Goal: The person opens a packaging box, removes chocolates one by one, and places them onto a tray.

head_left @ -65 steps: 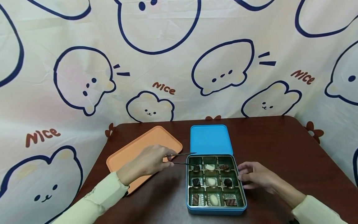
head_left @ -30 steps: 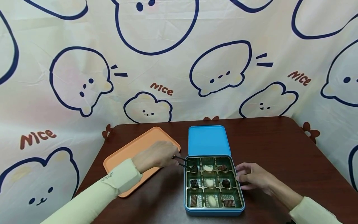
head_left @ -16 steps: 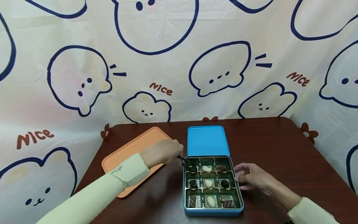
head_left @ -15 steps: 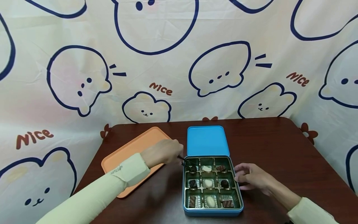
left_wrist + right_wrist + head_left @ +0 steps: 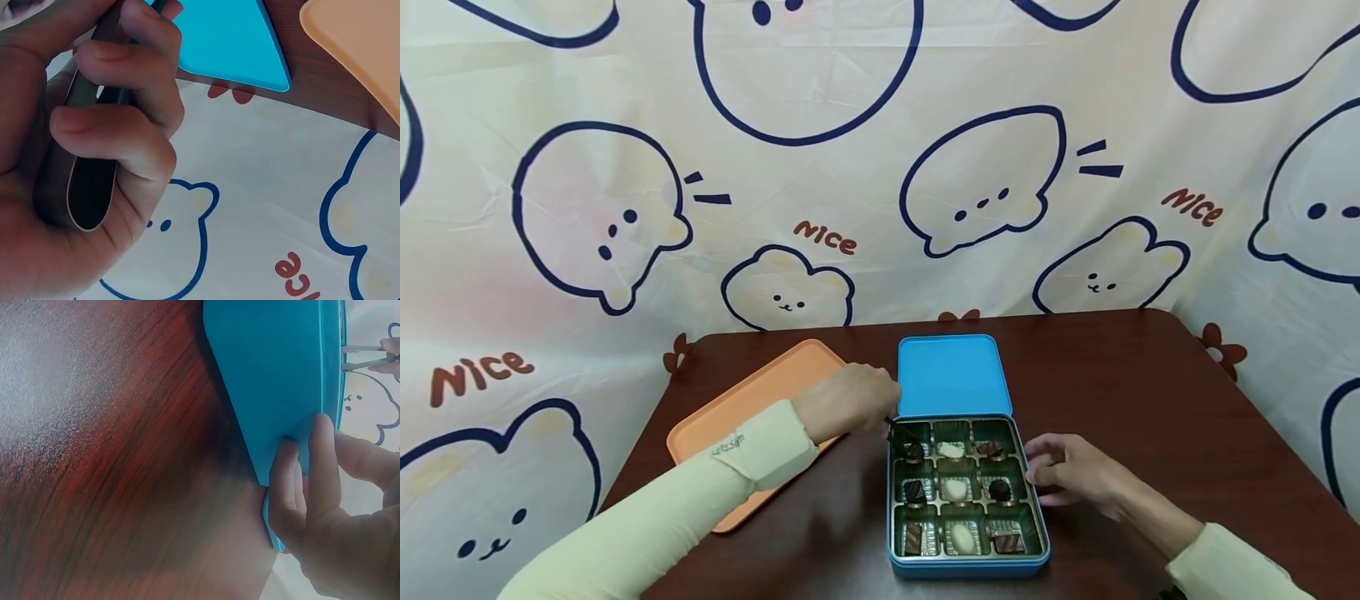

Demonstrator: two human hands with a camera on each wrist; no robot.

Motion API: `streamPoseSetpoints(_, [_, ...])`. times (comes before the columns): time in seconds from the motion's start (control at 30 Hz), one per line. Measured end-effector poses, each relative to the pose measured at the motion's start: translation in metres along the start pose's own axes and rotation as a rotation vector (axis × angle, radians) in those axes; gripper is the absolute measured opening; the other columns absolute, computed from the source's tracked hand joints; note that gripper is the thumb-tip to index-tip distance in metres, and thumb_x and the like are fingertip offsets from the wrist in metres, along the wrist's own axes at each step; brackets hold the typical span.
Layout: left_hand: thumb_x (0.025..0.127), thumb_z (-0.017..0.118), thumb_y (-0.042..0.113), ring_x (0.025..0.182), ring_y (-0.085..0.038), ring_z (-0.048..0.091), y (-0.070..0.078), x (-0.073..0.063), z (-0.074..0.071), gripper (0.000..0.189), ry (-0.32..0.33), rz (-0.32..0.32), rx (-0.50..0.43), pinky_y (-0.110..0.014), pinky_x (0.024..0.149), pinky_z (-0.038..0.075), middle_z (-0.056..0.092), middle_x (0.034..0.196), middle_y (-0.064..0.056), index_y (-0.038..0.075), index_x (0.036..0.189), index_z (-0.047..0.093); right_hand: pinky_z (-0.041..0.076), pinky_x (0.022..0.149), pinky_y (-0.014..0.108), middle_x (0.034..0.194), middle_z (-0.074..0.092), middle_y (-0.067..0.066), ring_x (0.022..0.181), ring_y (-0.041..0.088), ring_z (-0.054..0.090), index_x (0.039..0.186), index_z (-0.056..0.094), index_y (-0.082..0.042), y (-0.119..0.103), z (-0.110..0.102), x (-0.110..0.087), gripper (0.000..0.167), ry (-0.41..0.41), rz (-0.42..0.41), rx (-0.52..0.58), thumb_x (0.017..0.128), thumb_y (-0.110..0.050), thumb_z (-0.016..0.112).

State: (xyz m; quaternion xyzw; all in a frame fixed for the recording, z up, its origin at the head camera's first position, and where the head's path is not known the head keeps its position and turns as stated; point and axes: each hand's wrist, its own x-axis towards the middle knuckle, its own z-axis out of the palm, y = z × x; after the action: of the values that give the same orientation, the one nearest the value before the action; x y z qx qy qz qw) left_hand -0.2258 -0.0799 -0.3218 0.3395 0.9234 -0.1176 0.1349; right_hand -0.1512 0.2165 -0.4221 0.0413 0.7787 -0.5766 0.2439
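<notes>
My left hand (image 5: 850, 398) is over the back left corner of a blue tin (image 5: 970, 569) and grips dark metal tongs (image 5: 91, 197), its fingers curled round them in the left wrist view. The tongs' tips point into the back left compartment, by a dark chocolate (image 5: 913, 452); whether they touch it is hidden. Dark, brown and white chocolates sit singly in the tin's gold compartments, among them a white oval one (image 5: 962, 537). On the tin's right side rest the fingertips of my right hand (image 5: 1078, 473), fingers slightly bent against the wall (image 5: 275, 381).
The tin's blue lid (image 5: 955, 375) lies folded back behind it. Left of the tin an orange tray (image 5: 752, 408) lies at a slant, partly under my left forearm. All stand on a dark brown table (image 5: 1112, 375) before a printed cloth backdrop (image 5: 880, 183).
The left hand has moved right and over the tin's back left corner, the tongs now pointing down into the compartment. The right hand stays against the tin. The head view has shifted slightly.
</notes>
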Motion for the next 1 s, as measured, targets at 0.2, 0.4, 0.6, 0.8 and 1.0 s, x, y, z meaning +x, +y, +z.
streamPoseSetpoints(0.2, [0.085, 0.077, 0.020, 0.054, -0.012, 0.043, 0.003, 0.004, 0.002, 0.025, 0.014, -0.003, 0.061, -0.026, 0.051, 0.035, 0.051, 0.060, 0.004, 0.018, 0.067, 0.060, 0.059, 0.075, 0.043, 0.103, 0.062, 0.017, 0.092, 0.023, 0.065, 0.134, 0.044, 0.013, -0.001, 0.001, -0.001, 0.046, 0.005, -0.006, -0.005, 0.092, 0.002, 0.060])
streamPoseSetpoints(0.4, [0.085, 0.078, 0.018, 0.053, -0.011, 0.040, 0.005, 0.009, 0.005, 0.027, -0.002, -0.009, 0.059, -0.026, 0.051, 0.033, 0.051, 0.060, 0.005, 0.018, 0.065, 0.059, 0.059, 0.077, 0.044, 0.104, 0.062, 0.017, 0.094, 0.023, 0.066, 0.135, 0.043, 0.013, -0.001, 0.001, -0.001, 0.047, -0.018, -0.012, -0.002, 0.093, 0.002, 0.060])
streamPoseSetpoints(0.6, [0.084, 0.078, 0.017, 0.054, -0.011, 0.041, 0.003, 0.010, 0.006, 0.021, -0.001, 0.008, 0.058, -0.025, 0.052, 0.034, 0.050, 0.060, 0.005, 0.017, 0.070, 0.062, 0.059, 0.076, 0.043, 0.105, 0.062, 0.017, 0.094, 0.023, 0.065, 0.135, 0.044, 0.012, 0.000, 0.001, -0.001, 0.046, -0.004, -0.008, 0.000, 0.093, 0.002, 0.060])
streamPoseSetpoints(0.8, [0.087, 0.075, 0.016, 0.053, -0.011, 0.038, -0.001, 0.008, 0.008, 0.022, 0.031, 0.069, 0.078, -0.025, 0.051, 0.031, 0.044, 0.058, 0.004, 0.016, 0.070, 0.061, 0.059, 0.077, 0.043, 0.106, 0.061, 0.018, 0.094, 0.022, 0.065, 0.135, 0.043, 0.013, -0.001, 0.000, -0.001, 0.047, -0.018, -0.014, 0.004, 0.093, 0.001, 0.060])
streamPoseSetpoints(1.0, [0.089, 0.073, 0.014, 0.052, -0.012, 0.040, -0.004, 0.008, 0.012, 0.021, 0.054, 0.112, 0.064, -0.024, 0.051, 0.032, 0.045, 0.056, 0.002, 0.015, 0.070, 0.063, 0.059, 0.076, 0.043, 0.107, 0.061, 0.018, 0.093, 0.022, 0.066, 0.135, 0.043, 0.014, 0.000, 0.000, -0.001, 0.049, -0.024, -0.016, 0.009, 0.092, 0.000, 0.062])
